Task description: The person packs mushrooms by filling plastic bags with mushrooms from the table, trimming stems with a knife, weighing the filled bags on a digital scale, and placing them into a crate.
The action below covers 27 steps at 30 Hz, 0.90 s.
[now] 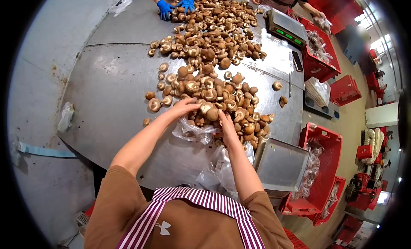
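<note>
A long heap of brown shiitake mushrooms [209, 93] runs up the metal table. My left hand [186, 107] reaches into its near end, with fingers stretched along the left side of a few mushrooms. Facing it from the right, my right hand [227, 124] presses against the same mushrooms, its thumb side toward me. Between both hands a small cluster of mushrooms [210, 112] is cupped; some fingertips are hidden among them. Just below my left hand lies a crumpled clear plastic bag [193, 132]. More clear plastic bags [223, 165] lie under my right forearm.
Across the table, a co-worker's blue-gloved hands [176, 8] touch the heap. A scale with green digits [286, 30] stands far right, near a phone [297, 60] and pen [290, 84]. A metal scale tray [281, 165] and red crate [325, 163] with bagged goods are at right.
</note>
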Available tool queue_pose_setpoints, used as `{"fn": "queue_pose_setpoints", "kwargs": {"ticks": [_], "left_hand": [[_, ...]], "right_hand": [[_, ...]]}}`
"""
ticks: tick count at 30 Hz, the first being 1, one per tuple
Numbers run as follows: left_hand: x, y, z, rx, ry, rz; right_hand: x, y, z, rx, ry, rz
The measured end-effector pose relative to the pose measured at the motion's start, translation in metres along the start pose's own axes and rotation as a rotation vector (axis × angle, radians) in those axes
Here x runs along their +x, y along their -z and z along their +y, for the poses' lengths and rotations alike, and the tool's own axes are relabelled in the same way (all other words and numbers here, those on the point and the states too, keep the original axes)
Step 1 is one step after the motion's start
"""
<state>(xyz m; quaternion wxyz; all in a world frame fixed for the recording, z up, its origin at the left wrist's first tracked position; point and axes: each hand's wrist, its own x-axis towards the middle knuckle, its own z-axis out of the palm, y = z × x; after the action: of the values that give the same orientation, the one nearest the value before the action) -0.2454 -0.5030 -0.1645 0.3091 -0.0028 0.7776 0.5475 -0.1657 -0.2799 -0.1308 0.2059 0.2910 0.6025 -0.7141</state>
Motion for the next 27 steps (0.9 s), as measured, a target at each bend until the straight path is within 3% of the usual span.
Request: {"fn": "queue_pose_setpoints", "kwargs": {"ticks": [4,8,10,12,14,19,22,23,27], "left_hand": [[-0.030,0.001,-0.018,-0.128,-0.002,-0.193],[-0.083,-0.010,-0.015,-0.210,0.033,-0.109],[-0.106,-0.011,-0.019,-0.200,-0.082,-0.205],[-0.134,-0.015,-0.015,-0.115,0.032,-0.184],[-0.153,-0.022,-0.028,-0.108,-0.169,-0.067],[-0.197,-0.022,-0.042,-0.288,-0.160,0.217],[-0.219,-0.023,-0.041,-0.469,-0.223,0.232],[-0.230,-0.025,-0.030,-0.457,-0.246,0.234],[-0.263,-0.037,-0.007,-0.425,-0.297,0.233]], "right_hand": [[-0.009,0.015,0.014,-0.030,-0.049,-0.174],[-0.031,0.018,0.030,-0.190,0.012,-0.248],[-0.061,0.018,0.021,-0.291,-0.058,-0.293],[-0.074,0.018,0.031,-0.364,-0.055,-0.313],[-0.078,0.017,0.052,-0.367,0.117,-0.311],[-0.081,0.023,0.088,-0.391,0.198,-0.213],[-0.105,0.021,0.084,-0.575,0.343,-0.187],[-0.123,0.017,0.069,-0.768,0.397,-0.131],[-0.153,0.012,0.051,-0.853,0.443,-0.167]]}}
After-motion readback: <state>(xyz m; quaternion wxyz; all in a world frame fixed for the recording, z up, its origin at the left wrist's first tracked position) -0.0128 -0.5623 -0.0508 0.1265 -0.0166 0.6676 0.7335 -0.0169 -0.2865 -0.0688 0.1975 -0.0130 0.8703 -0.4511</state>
